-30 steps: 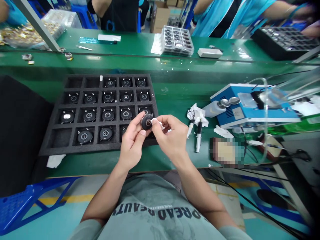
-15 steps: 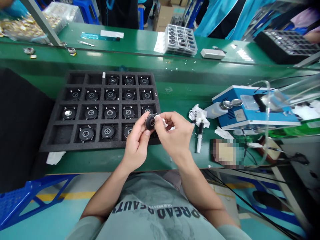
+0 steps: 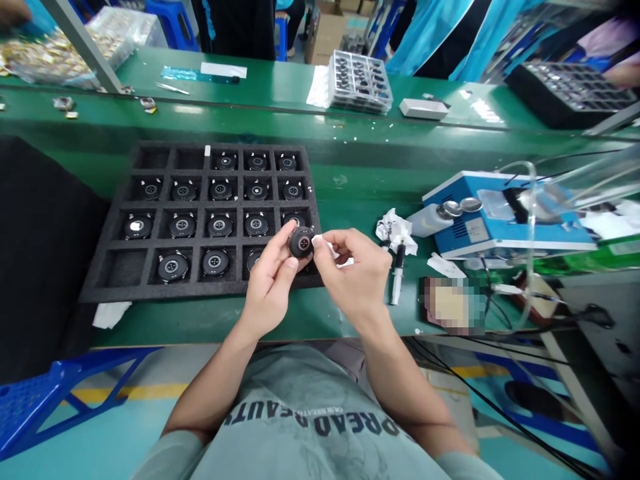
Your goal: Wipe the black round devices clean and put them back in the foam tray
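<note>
My left hand (image 3: 270,283) grips a round black watch case (image 3: 301,243) by its edge, its sensor back turned up toward me. Pinched in my right hand (image 3: 353,273) is a white wipe (image 3: 318,241), close beside the case's right rim; whether it touches cannot be made out. Beneath and left of both hands lies a black foam tray (image 3: 105,293) with rows of compartments. Most hold similar watch cases (image 3: 173,267), backs up, and several compartments are bare. My fingers hide the tray's lower right corner.
Right of my hands lie a crumpled tissue (image 3: 395,228), a syringe (image 3: 398,275) and a white bottle (image 3: 425,221) by a blue machine (image 3: 510,220) with tubing. Across the bench stand a clear box (image 3: 360,83) and a black tray (image 3: 570,93). A blue stool (image 3: 45,407) is at lower left.
My right hand has moved slightly right with the wipe, off the face of the watch case. The case is tilted more toward me, showing more of its back.
</note>
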Motion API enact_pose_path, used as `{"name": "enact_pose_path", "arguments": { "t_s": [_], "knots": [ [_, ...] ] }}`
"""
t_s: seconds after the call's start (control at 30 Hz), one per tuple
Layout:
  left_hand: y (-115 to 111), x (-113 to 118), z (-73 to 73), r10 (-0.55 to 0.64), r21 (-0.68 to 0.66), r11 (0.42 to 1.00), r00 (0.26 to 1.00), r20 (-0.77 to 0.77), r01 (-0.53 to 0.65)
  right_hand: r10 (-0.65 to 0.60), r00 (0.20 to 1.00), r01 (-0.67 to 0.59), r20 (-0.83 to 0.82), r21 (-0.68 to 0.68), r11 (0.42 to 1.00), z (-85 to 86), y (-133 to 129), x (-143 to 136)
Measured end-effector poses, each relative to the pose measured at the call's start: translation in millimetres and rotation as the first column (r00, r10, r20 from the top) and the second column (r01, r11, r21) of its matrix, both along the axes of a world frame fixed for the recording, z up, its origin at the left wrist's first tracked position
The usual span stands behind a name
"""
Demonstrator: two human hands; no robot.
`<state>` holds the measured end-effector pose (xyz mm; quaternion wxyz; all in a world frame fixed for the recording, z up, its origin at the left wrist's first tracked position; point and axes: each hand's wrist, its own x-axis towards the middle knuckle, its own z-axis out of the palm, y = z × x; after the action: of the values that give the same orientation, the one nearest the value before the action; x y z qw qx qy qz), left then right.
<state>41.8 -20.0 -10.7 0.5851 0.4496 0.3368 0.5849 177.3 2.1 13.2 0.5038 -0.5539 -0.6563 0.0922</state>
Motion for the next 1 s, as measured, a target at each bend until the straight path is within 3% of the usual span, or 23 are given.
{"name": "enact_pose_path", "arguments": {
  "t_s": [0.1, 0.23, 0.43, 0.63, 0.77, 0.9, 1.0],
  "knots": [
    [0.2, 0.0, -0.3, -0.005, 0.014, 1.0, 1.0, 0.0, 0.005, 0.0, 1.0, -0.001, 0.012, 0.007, 1.0, -2.0, -1.4, 1.4],
    [-0.6, -2.6, -0.3, 0.008, 0.056, 0.998, 0.994, -0.113, -0.002, 0.026, 0.999, -0.026, 0.023, 0.037, 0.999, -1.0, 0.3, 2.4],
    [-0.1, -5.8, 1.1, -0.051, 0.032, 0.998, 0.981, -0.186, 0.058, 0.112, 0.993, -0.114, 0.033, 0.061, 0.992, 2.8, 3.7, 5.7],
    [2.3, -7.0, 1.4, -0.072, 0.0, 0.997, 0.977, -0.198, 0.073, 0.309, 0.94, -0.319, 0.145, 0.055, 0.946, 5.2, 3.4, 15.6],
    [5.1, -10.0, -1.1, -0.125, -0.049, 0.991, 0.99, -0.059, 0.122, 0.467, 0.864, -0.469, 0.189, -0.035, 0.883, 13.3, -1.0, 33.7],
    [6.7, -12.7, -1.8, -0.176, -0.09, 0.978, 0.977, 0.118, 0.187, 0.288, 0.955, -0.292, 0.068, 0.061, 0.954, 20.1, -3.5, 51.1],
    [7.3, -13.3, 0.5, -0.168, -0.102, 0.977, 0.969, 0.181, 0.188, 0.217, 0.976, -0.219, 0.029, 0.065, 0.974, 20.1, -3.5, 55.1]
  ]
}}
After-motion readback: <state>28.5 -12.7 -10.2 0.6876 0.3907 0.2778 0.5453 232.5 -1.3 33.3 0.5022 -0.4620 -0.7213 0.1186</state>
